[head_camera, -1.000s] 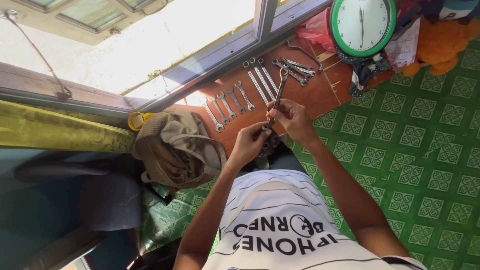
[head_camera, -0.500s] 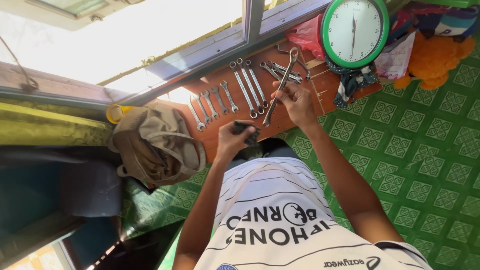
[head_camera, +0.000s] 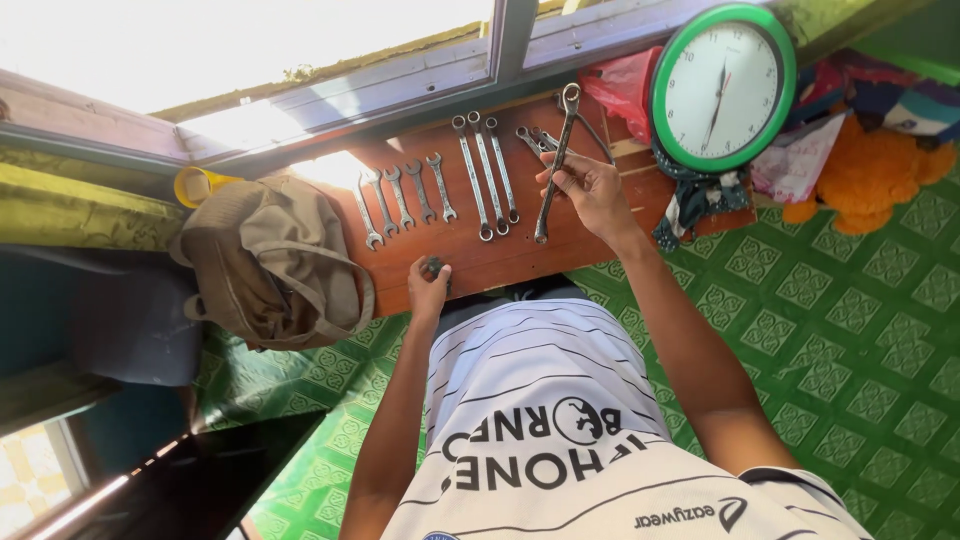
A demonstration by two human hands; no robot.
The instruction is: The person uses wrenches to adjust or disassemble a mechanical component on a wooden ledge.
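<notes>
My right hand (head_camera: 592, 188) grips a long steel ring spanner (head_camera: 556, 160) at mid-shaft and holds it just above a brown wooden board (head_camera: 470, 255). Its ring end points toward the window. Lower down, my left hand (head_camera: 428, 290) rests at the board's near edge, fingers closed on a small dark object (head_camera: 434, 266) that I cannot identify. Several long spanners (head_camera: 486, 176) lie side by side to the left of the held one. Several shorter open-end spanners (head_camera: 402, 200) lie in a row farther left. A few loose tools (head_camera: 532, 138) sit behind my right hand.
A khaki cloth bag (head_camera: 268, 262) lies at the board's left end, with a yellow cup (head_camera: 194, 184) behind it. A green-rimmed round clock (head_camera: 722, 86) stands at the right, near a red plastic bag (head_camera: 622, 80) and an orange plush (head_camera: 872, 180). Green patterned flooring (head_camera: 850, 320) surrounds the board.
My hands have parted. The right one carried the long spanner up and toward the laid-out row; the left one dropped to the board's near edge with the small dark object.
</notes>
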